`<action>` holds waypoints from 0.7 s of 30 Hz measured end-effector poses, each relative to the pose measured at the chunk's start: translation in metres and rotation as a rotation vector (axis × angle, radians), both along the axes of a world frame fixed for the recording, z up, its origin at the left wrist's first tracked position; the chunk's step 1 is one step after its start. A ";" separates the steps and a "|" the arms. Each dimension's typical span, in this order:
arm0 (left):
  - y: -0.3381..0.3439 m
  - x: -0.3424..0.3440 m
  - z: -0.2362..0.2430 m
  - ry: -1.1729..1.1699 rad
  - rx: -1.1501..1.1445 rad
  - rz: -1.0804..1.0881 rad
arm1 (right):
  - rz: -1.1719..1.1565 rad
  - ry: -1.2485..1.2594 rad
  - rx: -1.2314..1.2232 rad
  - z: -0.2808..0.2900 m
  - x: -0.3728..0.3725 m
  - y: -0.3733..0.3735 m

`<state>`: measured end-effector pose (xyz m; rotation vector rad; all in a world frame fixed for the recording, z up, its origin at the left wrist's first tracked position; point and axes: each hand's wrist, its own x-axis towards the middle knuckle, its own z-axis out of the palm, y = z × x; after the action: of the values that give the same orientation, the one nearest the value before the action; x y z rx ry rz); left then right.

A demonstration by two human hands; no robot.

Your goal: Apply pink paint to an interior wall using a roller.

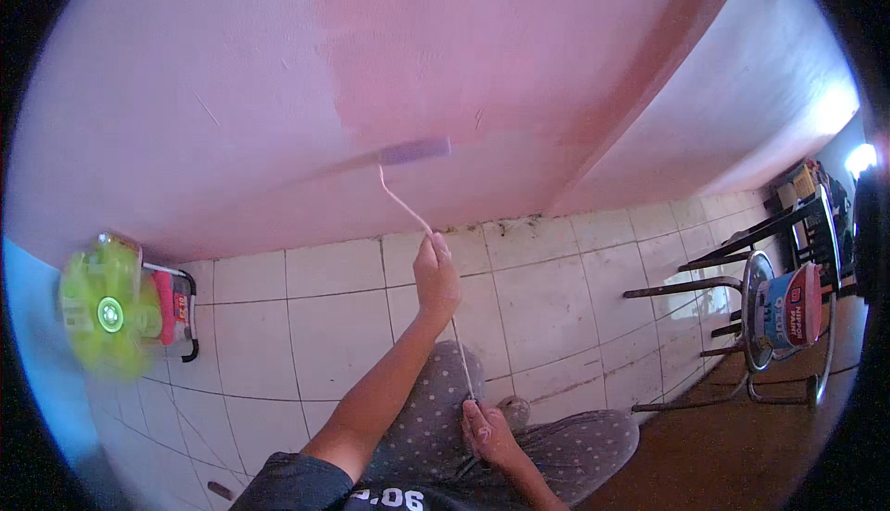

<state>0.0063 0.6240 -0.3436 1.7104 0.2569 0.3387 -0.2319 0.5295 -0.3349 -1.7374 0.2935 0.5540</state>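
Observation:
A paint roller with a purplish sleeve and a thin bent rod lies against the pink wall, or very near it; its sleeve is slightly blurred. My left hand is closed round the upper part of its long thin handle, arm stretched forward. Lower down, by my lap, my right hand grips the handle near its bottom end. Whitish-pink smears mark the fingers of both hands. A deeper pink patch covers the wall above the roller, while the wall to its left looks paler.
White floor tiles meet the wall's foot. At left stands a lime-green fan, its blades blurred, with a red-and-grey thing in a black frame beside it. On the right, a paint bucket sits on a metal stool. The wall has a corner at right.

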 end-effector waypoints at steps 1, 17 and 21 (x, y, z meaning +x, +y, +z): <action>0.000 -0.001 -0.002 0.062 -0.004 -0.004 | -0.004 -0.010 0.001 0.001 -0.001 0.000; 0.007 -0.002 -0.066 -0.034 0.175 0.027 | -0.038 0.106 0.202 0.030 0.004 0.010; -0.012 0.002 -0.043 0.082 0.112 -0.080 | -0.151 0.326 0.310 0.038 0.003 -0.001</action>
<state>0.0082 0.6124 -0.3862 1.8421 0.2318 0.2281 -0.2287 0.5285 -0.2971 -1.3119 0.5345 0.7313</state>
